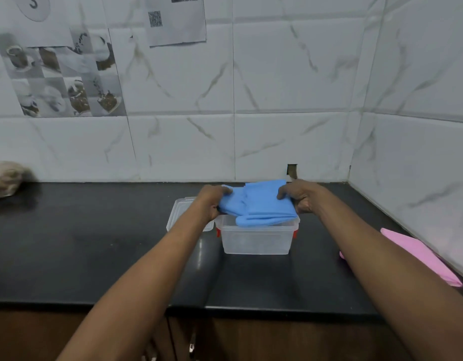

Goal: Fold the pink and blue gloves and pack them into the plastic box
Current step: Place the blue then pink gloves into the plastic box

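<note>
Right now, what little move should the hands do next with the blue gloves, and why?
Probably lower them straight down. The left hand and right hand grip the folded blue gloves at both ends, just above the open plastic box, which looks empty. One glove edge already droops over its rim.

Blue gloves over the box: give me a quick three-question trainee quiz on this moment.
1. True or false: the blue gloves already lie flat on the bottom of the plastic box.
2. Which hands grip the blue gloves? A) left hand only B) right hand only C) both
3. Fill in: the pink gloves lie on the black counter to the box's ____.

Key:
1. False; they are held at its rim, and the box looks empty below.
2. C
3. Right, near the side wall; the lid sits to the box's left.
</note>
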A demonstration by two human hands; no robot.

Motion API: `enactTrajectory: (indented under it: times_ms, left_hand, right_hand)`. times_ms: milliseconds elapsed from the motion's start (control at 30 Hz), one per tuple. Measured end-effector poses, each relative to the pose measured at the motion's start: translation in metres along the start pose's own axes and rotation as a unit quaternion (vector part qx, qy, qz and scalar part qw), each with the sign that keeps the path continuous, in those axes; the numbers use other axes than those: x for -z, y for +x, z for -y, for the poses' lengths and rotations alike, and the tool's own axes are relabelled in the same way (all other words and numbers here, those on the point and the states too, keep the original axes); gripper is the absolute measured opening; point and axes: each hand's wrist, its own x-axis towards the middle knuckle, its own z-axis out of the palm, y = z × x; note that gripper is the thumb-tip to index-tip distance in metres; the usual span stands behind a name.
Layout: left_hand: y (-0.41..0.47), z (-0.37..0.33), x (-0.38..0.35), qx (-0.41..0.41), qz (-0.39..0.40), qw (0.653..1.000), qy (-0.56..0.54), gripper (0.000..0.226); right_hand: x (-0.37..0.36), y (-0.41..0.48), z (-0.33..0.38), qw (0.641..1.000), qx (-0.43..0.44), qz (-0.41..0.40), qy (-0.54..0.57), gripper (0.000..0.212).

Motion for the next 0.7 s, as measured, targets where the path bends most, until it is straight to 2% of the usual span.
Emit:
enactTrajectory:
  times_ms: [100,167,300,333,433,500,533,600,700]
  left_hand:
    - [0.008,0.010,-0.003,-0.044,-0.037,0.989,0.135,0.007]
    - [0.012,0.010,-0.004,-0.078,-0.063,0.968,0.229,0.011]
    - [0.012,0.002,-0.006,-0.142,-0.098,0.911,0.375,0.021]
    - [0.012,0.000,-0.006,-0.151,-0.094,0.896,0.406,0.015]
    - [0.014,-0.001,-0.008,-0.185,-0.085,0.846,0.492,0.031]
    - [0.015,0.004,-0.010,-0.211,-0.090,0.814,0.533,0.019]
    - [0.016,0.008,-0.011,-0.213,-0.098,0.801,0.551,0.019]
    - [0.017,0.016,-0.014,-0.215,-0.111,0.763,0.600,0.027]
    - [0.018,0.027,-0.017,-0.243,-0.126,0.670,0.690,0.034]
  right_hand:
    - [-0.005,0.000,-0.005,0.999,0.004,-0.014,-0.036,0.041]
    - [-0.008,-0.003,-0.002,0.997,0.014,-0.023,-0.068,0.040]
    - [-0.008,-0.003,0.008,0.991,0.037,-0.043,-0.119,0.030]
    - [-0.008,-0.001,0.009,0.988,0.042,-0.050,-0.137,0.030]
    - [-0.009,0.001,0.005,0.973,0.055,-0.074,-0.213,0.028]
    - [-0.012,0.002,0.003,0.953,0.066,-0.085,-0.282,0.021]
    - [-0.014,0.001,0.003,0.941,0.072,-0.091,-0.318,0.015]
    - [-0.023,-0.003,0.002,0.907,0.087,-0.103,-0.399,0.022]
    - [-0.035,-0.008,0.000,0.846,0.113,-0.127,-0.506,0.031]
